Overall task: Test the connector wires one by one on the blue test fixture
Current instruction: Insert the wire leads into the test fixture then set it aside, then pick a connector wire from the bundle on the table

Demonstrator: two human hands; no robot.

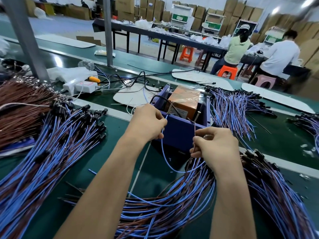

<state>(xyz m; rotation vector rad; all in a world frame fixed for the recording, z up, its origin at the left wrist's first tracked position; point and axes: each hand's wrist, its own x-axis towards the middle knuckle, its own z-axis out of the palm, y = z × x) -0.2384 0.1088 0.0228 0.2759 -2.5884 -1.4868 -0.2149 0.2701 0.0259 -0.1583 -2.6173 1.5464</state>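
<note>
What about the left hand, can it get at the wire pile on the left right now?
Probably not yet: the left hand pinches a blue wire at the blue fixture. The path to the left pile looks free.

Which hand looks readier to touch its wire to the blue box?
Probably the left hand: the tip of its blue wire sits beside the left spring pin of the blue fixture; the right hand holds its brown wire lower, in front.

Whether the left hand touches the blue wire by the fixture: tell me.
Touching. The head view shows the left hand pinching the blue wire between its fingertips, beside the blue test fixture.
</note>
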